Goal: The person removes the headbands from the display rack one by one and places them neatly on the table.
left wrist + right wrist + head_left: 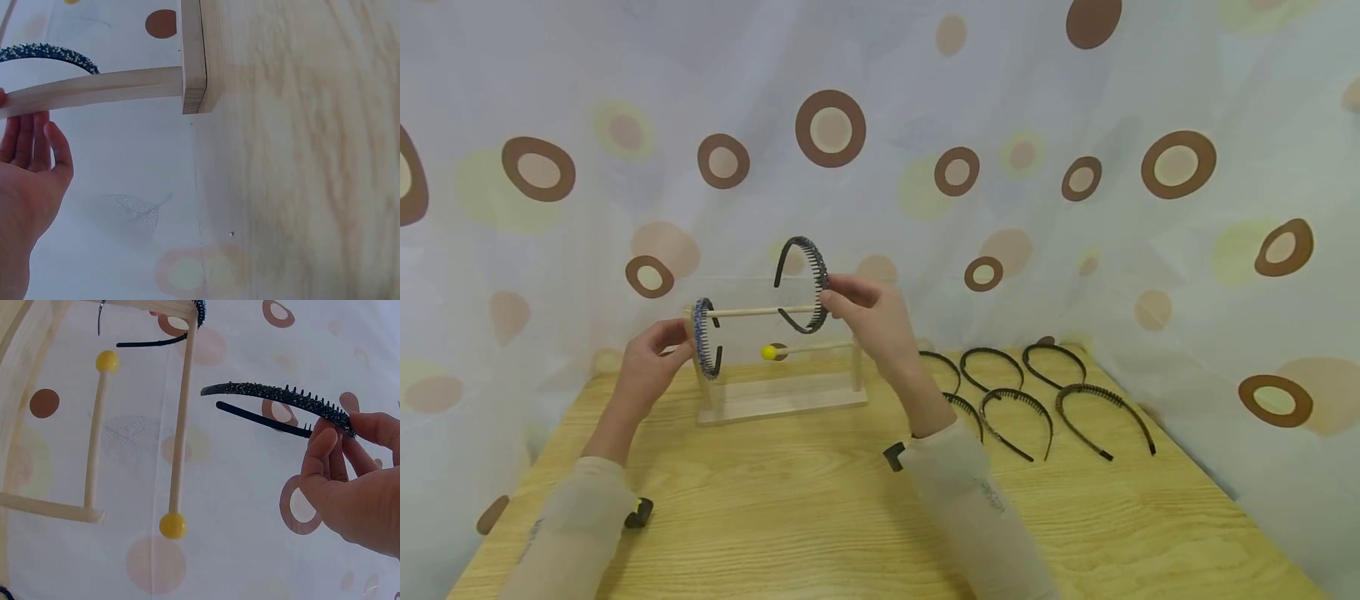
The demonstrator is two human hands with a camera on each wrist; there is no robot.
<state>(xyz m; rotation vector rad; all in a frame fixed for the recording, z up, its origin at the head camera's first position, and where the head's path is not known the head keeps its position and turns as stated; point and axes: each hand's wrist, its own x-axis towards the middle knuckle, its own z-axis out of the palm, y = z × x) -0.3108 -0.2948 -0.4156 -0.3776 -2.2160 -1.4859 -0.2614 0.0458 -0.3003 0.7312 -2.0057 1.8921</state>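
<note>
My right hand (876,321) pinches a black toothed headband (281,400) with a glittery outer face. Its open ends point left, near the upper rod (752,312) of a wooden stand (782,400). In the right wrist view the headband is apart from that rod, whose tip carries a yellow ball (173,525). At the stand's left upright (125,86), my left hand (31,169) holds the wood between thumb and fingers; the thumb is mostly out of frame. A blue beaded headband (702,337) hangs on the upper rod, close against this upright.
Several dark headbands (1105,390) lie on the right of the wooden table (760,517), some partly hidden by my right arm. The stand's lower rod (816,348) ends in another yellow ball (769,352). Behind the table hangs a spotted curtain (895,75).
</note>
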